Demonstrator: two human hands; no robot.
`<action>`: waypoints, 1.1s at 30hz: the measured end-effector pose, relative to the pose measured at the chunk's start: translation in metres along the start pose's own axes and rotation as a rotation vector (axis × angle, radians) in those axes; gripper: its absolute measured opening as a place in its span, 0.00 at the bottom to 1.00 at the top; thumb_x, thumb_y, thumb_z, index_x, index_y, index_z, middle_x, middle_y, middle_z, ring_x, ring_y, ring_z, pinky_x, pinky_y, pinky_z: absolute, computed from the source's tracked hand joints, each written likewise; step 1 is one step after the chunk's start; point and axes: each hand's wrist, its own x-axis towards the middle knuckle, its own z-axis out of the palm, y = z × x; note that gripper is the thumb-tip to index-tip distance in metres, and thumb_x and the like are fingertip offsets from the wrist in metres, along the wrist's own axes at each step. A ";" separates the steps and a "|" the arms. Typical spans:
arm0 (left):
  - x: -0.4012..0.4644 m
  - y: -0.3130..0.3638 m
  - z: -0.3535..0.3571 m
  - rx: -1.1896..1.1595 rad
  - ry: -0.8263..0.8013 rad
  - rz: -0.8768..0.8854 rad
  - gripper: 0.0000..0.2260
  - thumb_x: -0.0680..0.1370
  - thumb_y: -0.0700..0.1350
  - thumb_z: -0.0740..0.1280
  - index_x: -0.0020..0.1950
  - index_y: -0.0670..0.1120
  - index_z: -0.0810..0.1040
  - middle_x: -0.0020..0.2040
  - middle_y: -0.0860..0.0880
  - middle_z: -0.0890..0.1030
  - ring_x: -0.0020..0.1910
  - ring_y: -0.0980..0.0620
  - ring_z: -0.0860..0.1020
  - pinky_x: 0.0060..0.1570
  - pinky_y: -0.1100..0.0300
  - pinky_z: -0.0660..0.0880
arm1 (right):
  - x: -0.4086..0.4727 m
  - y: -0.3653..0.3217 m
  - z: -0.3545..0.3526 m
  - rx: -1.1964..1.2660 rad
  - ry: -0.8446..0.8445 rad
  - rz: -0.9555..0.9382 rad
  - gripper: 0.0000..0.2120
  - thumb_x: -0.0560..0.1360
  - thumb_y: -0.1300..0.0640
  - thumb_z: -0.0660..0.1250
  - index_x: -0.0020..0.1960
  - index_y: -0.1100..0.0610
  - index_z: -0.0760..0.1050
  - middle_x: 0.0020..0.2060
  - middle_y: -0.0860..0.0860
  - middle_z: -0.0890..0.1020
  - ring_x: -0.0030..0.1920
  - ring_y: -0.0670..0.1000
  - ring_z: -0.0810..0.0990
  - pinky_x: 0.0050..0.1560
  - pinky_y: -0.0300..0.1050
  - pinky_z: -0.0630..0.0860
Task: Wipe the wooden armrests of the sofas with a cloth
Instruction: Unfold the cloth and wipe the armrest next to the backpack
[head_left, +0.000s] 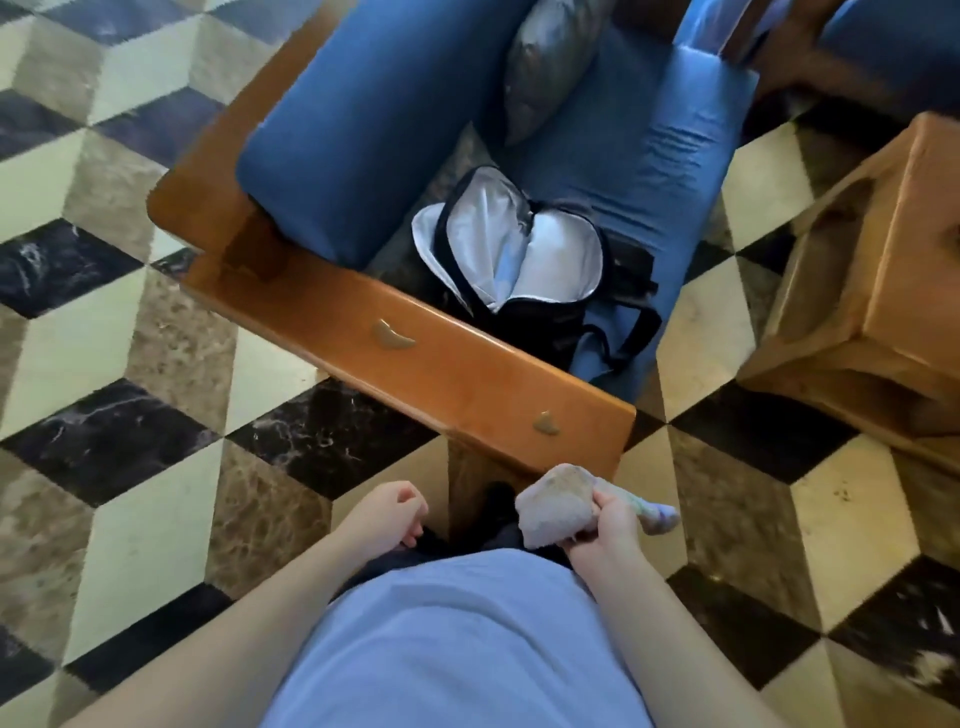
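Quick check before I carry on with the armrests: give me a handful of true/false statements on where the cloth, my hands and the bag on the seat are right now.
1. The crumpled beige cloth is held in the right hand. True.
2. The cloth is pressed flat on the glossy orange-brown wooden armrest. False: it is held off the wood, just below the armrest's near end.
3. The left hand holds a spray bottle. False: it is loosely curled and holds nothing.
4. The black insulated bag with silver lining lies open on the blue seat cushion. True.
5. The bag sits on top of the armrest. False: it is on the seat beside it.
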 end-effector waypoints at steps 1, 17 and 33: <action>0.002 0.005 0.000 0.036 0.007 0.018 0.09 0.82 0.46 0.62 0.45 0.49 0.80 0.41 0.46 0.85 0.39 0.47 0.84 0.33 0.64 0.77 | 0.007 -0.004 0.002 0.013 -0.004 0.013 0.20 0.83 0.52 0.59 0.73 0.58 0.69 0.66 0.56 0.77 0.69 0.58 0.73 0.75 0.57 0.65; 0.089 0.101 0.003 0.808 -0.020 0.454 0.18 0.81 0.53 0.63 0.68 0.47 0.70 0.61 0.45 0.75 0.61 0.44 0.73 0.57 0.50 0.76 | 0.052 -0.029 0.018 -0.221 0.202 -0.159 0.22 0.79 0.50 0.66 0.69 0.58 0.71 0.61 0.55 0.79 0.63 0.59 0.77 0.69 0.60 0.72; 0.204 0.117 -0.009 1.187 -0.037 0.633 0.55 0.70 0.67 0.73 0.78 0.64 0.32 0.82 0.43 0.33 0.79 0.32 0.35 0.70 0.22 0.50 | 0.055 -0.033 0.025 -0.320 0.561 -0.508 0.09 0.79 0.48 0.66 0.56 0.51 0.75 0.48 0.50 0.83 0.52 0.55 0.81 0.54 0.52 0.77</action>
